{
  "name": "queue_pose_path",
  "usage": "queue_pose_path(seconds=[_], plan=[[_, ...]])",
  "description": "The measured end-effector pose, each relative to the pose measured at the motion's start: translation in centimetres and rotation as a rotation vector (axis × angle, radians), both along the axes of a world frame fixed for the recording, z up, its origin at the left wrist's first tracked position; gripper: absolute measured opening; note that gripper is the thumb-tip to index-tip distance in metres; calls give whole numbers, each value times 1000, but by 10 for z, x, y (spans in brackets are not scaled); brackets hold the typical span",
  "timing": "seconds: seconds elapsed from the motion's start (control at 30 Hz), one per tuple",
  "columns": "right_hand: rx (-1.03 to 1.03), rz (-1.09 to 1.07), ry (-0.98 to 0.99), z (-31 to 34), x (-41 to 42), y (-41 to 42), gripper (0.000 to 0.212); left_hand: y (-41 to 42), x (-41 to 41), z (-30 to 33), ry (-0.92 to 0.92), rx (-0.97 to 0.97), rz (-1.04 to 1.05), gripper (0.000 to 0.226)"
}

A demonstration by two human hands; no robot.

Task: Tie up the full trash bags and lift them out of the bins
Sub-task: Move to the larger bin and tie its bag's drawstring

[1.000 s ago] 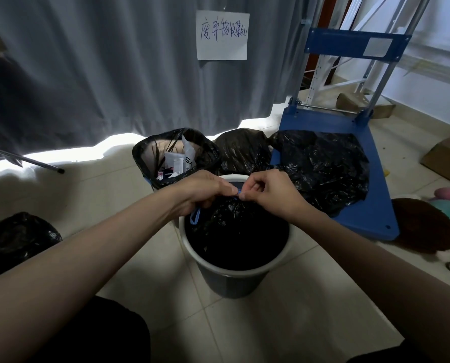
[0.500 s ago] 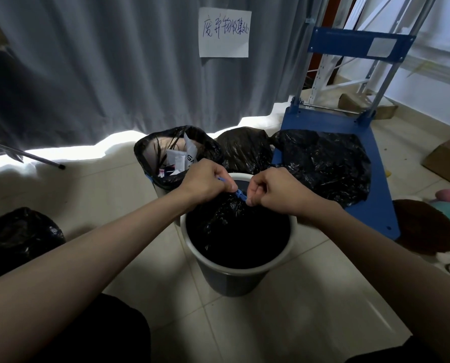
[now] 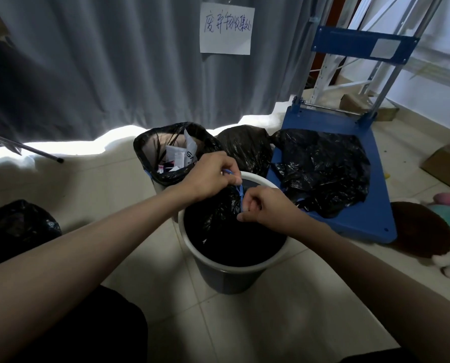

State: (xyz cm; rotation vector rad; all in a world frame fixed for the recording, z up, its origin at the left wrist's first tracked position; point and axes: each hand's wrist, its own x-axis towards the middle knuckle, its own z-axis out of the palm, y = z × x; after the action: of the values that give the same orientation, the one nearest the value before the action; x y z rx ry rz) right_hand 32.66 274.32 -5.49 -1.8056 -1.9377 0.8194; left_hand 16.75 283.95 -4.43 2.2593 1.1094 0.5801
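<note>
A dark bin with a white rim stands on the floor in front of me, lined with a black trash bag. The bag's blue drawstring runs taut between my hands above the far side of the rim. My left hand pinches its upper end. My right hand grips the lower end with curled fingers. Behind stands a second bin with an open black bag full of paper trash.
Tied black bags lie on a blue hand cart at the right and beside it. Another black bag sits at the left. A grey curtain with a paper sign hangs behind. Plush toys and a cardboard box lie far right.
My hands, close together a second ago, have pulled apart: the left moved up and away, the right down toward me, stretching the blue drawstring between them.
</note>
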Motion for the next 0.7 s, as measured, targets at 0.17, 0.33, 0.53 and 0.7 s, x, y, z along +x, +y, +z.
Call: queue_pose_path(seconds=[0.17, 0.33, 0.53, 0.7], plan=[[44, -85, -118, -9, 8, 5, 69, -5, -1, 5, -36, -137, -75, 8], [-32, -3, -286, -19, 2, 13, 33, -13, -2, 12, 113, -255, -162, 2], [29, -34, -138, -17, -2, 14, 23, -15, -12, 2, 198, -248, -96, 18], [112, -113, -23, -18, -1, 15, 17, -16, -7, -5, 200, -172, 60, 40]])
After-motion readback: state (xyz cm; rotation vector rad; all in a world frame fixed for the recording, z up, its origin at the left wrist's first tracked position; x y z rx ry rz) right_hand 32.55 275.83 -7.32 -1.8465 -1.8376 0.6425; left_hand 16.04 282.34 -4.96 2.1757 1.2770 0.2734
